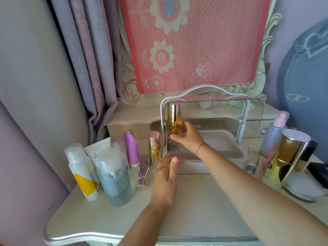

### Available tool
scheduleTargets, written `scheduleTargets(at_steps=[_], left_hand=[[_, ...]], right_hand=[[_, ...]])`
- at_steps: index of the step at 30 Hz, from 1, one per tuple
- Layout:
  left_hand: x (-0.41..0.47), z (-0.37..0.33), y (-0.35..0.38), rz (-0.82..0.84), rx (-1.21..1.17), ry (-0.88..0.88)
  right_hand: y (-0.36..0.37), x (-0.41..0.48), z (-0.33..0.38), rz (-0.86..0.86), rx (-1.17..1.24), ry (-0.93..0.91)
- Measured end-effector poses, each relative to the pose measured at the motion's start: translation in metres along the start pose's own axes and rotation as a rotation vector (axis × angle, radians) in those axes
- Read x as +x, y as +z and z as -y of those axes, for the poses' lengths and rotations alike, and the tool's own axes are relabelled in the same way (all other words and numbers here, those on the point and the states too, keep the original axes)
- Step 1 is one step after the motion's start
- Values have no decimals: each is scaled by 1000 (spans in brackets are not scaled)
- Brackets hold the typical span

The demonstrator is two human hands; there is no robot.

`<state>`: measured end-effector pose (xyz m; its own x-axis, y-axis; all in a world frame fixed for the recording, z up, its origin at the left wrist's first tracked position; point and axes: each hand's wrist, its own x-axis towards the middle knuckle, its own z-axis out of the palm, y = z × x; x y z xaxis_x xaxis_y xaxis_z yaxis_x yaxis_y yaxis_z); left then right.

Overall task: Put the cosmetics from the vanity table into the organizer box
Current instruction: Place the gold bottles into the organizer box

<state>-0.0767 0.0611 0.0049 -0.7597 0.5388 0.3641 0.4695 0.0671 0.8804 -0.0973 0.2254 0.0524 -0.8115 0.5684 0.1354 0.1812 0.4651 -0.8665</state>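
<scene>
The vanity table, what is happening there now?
A person is filling the organizer box. The right hand stands a tall gold bottle upright inside its left end. The left hand rests open at the box's front left corner. Several other bottles wait on the vanity table, on both sides.

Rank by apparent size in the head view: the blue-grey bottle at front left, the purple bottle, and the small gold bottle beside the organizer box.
1. Blue-grey bottle, though it stands nearest the camera.
2 and 3. Purple bottle and small gold bottle look alike; not ranked.
</scene>
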Motion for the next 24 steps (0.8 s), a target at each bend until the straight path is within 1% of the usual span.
scheduleTargets(at_steps=[2,6,8,10,12,13,14,16,20,24], left_hand=[[0,1,0,-2,-14,11],[1,1,1,-4,-28,43],[0,0,1,-11,-24,54],[-1,-1,2,-16,-17,52],[-2,-1,3,-17,-15,47],[-2,-1,3,-15,-19,42],[-3,-1,3,-11,-24,36],[-4,-1,3,-3,-29,27],[-6,-1,4,1,-37,0],[-7,-1,3,-1,-46,-6]], right_hand=[[-7,-26,5,-143,18,-44],[-29,-118,-1,-377,204,-343],[-48,-165,-15,-528,239,-411],[-69,-197,-34,-690,259,-387],[-89,-211,-53,-850,230,-295],[-97,-212,-61,-898,201,-234],[-103,-211,-68,-908,180,-175],[-111,-204,-78,-850,199,-104],[-113,-191,-93,-719,301,-78],[-116,-186,-93,-701,282,-75]])
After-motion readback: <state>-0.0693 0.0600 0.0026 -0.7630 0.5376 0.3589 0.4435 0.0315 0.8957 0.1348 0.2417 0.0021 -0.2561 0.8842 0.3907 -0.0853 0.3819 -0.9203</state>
